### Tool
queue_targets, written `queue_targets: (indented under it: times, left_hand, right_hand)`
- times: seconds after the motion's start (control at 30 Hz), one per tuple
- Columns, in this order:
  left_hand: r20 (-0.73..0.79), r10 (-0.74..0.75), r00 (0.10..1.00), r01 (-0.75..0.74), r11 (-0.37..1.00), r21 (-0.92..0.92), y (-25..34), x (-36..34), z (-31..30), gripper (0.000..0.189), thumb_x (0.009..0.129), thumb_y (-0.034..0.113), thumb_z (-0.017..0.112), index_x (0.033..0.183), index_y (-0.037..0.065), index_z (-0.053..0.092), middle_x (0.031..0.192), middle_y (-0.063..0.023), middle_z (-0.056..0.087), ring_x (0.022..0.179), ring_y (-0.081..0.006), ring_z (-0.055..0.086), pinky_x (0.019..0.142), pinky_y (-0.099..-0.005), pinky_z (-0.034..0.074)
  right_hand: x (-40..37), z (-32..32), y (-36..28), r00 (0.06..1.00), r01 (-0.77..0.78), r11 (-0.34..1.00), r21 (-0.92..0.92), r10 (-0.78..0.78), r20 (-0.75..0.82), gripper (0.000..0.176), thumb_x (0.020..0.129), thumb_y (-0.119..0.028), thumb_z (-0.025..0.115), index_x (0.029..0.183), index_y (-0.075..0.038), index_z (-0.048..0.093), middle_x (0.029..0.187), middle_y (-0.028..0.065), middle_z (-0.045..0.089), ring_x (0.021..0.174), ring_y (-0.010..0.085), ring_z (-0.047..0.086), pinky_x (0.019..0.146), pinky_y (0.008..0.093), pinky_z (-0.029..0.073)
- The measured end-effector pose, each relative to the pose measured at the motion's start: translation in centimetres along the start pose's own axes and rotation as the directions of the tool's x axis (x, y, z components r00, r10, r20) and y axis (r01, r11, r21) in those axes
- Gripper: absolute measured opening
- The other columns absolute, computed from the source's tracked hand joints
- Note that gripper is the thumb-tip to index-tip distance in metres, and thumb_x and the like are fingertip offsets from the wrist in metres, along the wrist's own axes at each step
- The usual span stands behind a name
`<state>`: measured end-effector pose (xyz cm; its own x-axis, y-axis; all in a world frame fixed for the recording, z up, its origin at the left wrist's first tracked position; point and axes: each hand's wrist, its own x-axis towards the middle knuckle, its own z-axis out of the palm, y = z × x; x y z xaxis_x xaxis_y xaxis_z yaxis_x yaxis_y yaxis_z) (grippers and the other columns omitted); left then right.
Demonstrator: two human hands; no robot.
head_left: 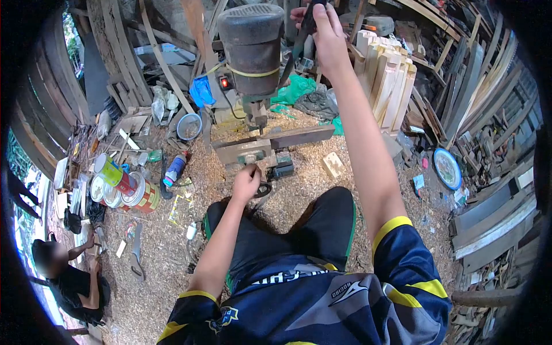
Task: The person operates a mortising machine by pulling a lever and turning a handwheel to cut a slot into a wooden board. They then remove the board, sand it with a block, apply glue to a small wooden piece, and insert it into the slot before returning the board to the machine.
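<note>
We judge the step in hand to be setting up at the drilling machine (253, 75). Our right hand (325, 29) is up at the far side, wrapped around the dark feed lever (307, 23). Our left hand (246, 183) is curled into a fist at the near edge of the machine table (238, 152), and we cannot tell what it grips. The board (299, 137) lies flat across the table, under the bit (257, 122), and runs off to the right. Any pull on the lever calls for the board to sit square and steady first.

The motor housing (248, 34) is a worn, dark cylinder banded with yellow tape. The board is brown and straight-edged. Pale sawdust (310, 190) carpets the floor. Right of the machine stands 1 stack of pale squared slats (386, 75), and to the left lie printed tin cans (123, 187).
</note>
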<state>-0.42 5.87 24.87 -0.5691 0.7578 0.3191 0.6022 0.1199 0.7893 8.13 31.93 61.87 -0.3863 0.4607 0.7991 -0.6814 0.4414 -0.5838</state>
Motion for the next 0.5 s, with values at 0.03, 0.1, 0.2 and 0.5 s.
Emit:
queue_targets:
  times: [0.03, 0.1, 0.2, 0.5]
  left_hand:
    - [-0.016, -0.070, 0.997, 0.069, 0.996, -0.057, -0.4, 0.1, 0.0, 0.022, 0.103, 0.020, 0.064, 0.097, 0.000, 0.069, 0.081, -0.0211, 0.066, 0.071, -0.0347, 0.065, 0.068, -0.0431, 0.052]
    - [-0.022, -0.207, 0.978, 0.200, 0.963, -0.181, -1.2, 0.2, -0.1, 0.032, 0.110, 0.027, 0.062, 0.093, 0.001, 0.067, 0.074, -0.0095, 0.059, 0.067, -0.0156, 0.054, 0.064, -0.0351, 0.046]
    - [-0.104, -0.162, 0.981, 0.115, 0.926, -0.358, -1.3, 0.3, 0.0, 0.036, 0.113, 0.028, 0.060, 0.089, 0.003, 0.066, 0.075, -0.0018, 0.060, 0.072, -0.0108, 0.054, 0.067, -0.0337, 0.046]
    - [-0.188, -0.400, 0.897, 0.342, 0.897, -0.279, -3.4, 1.8, 0.9, 0.053, 0.117, 0.040, 0.054, 0.079, 0.004, 0.063, 0.067, 0.0013, 0.053, 0.065, -0.0106, 0.048, 0.062, -0.0332, 0.041]
  right_hand:
    - [0.0, 0.1, 0.7, 0.999, -0.016, 0.999, 0.050, 0.015, 0.037, 0.048, 0.117, -0.043, 0.054, 0.143, -0.002, 0.060, 0.124, 0.0093, 0.074, 0.118, 0.0170, 0.068, 0.106, 0.0347, 0.050]
    - [-1.9, -0.7, 1.6, 0.999, -0.053, 0.998, 0.032, 0.054, -0.005, 0.049, 0.118, -0.043, 0.051, 0.145, -0.003, 0.059, 0.131, 0.0124, 0.072, 0.126, 0.0216, 0.066, 0.112, 0.0386, 0.047]
    - [-4.4, -1.8, 3.7, 0.986, -0.144, 0.988, 0.057, 0.148, -0.073, 0.053, 0.119, -0.045, 0.047, 0.150, -0.003, 0.056, 0.143, 0.0165, 0.068, 0.139, 0.0266, 0.061, 0.122, 0.0436, 0.042]
    - [-26.6, -3.8, 13.4, 0.664, -0.726, 0.686, -0.050, 0.680, -0.311, 0.053, 0.118, -0.049, 0.046, 0.131, -0.002, 0.068, 0.112, 0.0109, 0.077, 0.102, 0.0210, 0.073, 0.094, 0.0378, 0.057]
